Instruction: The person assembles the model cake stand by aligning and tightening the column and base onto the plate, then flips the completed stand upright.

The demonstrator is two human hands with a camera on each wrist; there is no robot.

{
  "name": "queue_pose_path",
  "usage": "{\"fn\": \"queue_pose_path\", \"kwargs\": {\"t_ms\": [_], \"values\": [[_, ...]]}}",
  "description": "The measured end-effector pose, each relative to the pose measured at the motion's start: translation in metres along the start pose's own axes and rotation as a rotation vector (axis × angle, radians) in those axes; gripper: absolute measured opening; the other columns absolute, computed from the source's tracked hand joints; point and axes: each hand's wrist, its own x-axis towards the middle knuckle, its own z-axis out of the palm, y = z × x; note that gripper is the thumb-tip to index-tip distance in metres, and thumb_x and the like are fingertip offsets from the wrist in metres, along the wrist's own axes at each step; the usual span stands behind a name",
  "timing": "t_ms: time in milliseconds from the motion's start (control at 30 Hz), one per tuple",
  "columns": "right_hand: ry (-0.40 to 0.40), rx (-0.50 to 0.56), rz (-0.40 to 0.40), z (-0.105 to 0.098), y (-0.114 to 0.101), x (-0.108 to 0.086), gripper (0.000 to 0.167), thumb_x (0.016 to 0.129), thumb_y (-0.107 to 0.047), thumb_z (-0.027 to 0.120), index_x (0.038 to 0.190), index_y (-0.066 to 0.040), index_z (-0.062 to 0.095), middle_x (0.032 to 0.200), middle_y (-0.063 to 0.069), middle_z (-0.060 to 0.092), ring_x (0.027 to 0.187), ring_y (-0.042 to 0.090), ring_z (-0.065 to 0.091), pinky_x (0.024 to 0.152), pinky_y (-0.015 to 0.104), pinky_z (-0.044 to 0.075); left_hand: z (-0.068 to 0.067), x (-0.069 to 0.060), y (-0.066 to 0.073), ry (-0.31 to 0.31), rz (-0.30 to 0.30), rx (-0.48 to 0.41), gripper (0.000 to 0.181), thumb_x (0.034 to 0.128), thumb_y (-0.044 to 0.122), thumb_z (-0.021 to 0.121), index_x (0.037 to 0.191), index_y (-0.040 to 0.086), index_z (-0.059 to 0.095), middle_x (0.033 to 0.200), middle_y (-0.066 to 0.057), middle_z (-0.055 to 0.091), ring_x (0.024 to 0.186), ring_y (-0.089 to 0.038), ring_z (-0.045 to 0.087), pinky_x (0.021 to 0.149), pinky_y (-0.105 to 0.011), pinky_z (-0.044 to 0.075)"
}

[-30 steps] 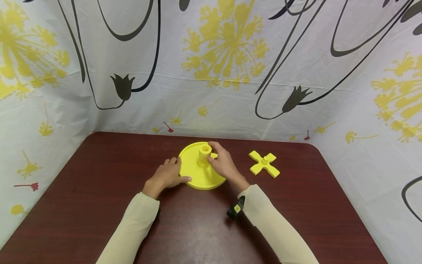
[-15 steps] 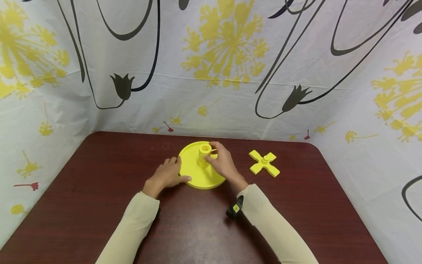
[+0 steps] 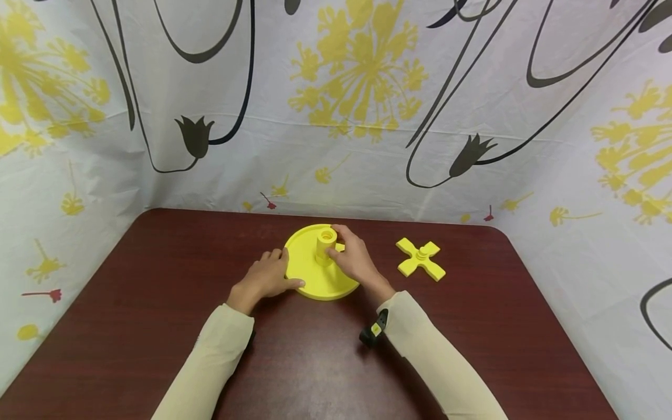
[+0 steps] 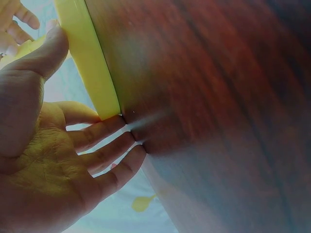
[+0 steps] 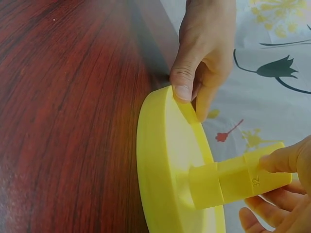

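A yellow round disc (image 3: 308,274) with a raised rim lies flat on the table. From its middle rises an upright yellow tube (image 3: 324,249), hollow at the top; the number 32 shows on the tube (image 5: 256,177) in the right wrist view. My left hand (image 3: 265,276) holds the disc's left rim, thumb over the edge and fingers spread along the outer side, their tips touching the table. With thumb and fingers, my right hand (image 3: 358,258) grips the upper part of the tube. A little yellow shows behind the right hand; its shape is mostly hidden.
To the right of the disc lies a yellow four-armed cross (image 3: 421,259) with a small threaded stub at its centre. The dark red wooden table (image 3: 315,361) ends at a white patterned cloth (image 3: 236,181) behind and at both sides.
The right thumb and fingers shift very slightly about the tube. Disc, left hand and cross stay where they were.
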Motion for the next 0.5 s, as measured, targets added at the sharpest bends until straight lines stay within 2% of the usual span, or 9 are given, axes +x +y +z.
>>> {"fn": "queue_pose_path", "kwargs": {"t_ms": [300,500], "values": [[0.056,0.001,0.021,0.0024,0.0013,0.0010,0.051,0.088,-0.011,0.075,0.132,-0.004,0.051,0.126,0.016,0.063,0.116,0.031,0.062,0.096,0.044,0.051,0.0009,0.0002,0.0005,0.001,-0.002,0.009,0.097,0.0910,0.054,0.066,0.154,-0.006,0.023,0.148,-0.027,0.037,0.130,-0.042,0.041,0.105,-0.055,0.038],[0.029,-0.004,0.005,0.0010,0.0024,0.0018,0.059,0.089,-0.014,0.074,0.140,-0.003,0.047,0.139,0.017,0.056,0.125,0.033,0.056,0.101,0.045,0.048,0.0002,-0.0004,0.0002,0.004,0.008,0.022,0.097,0.0915,0.053,0.065,0.154,-0.007,0.023,0.147,-0.027,0.038,0.129,-0.042,0.041,0.105,-0.055,0.038]]}}
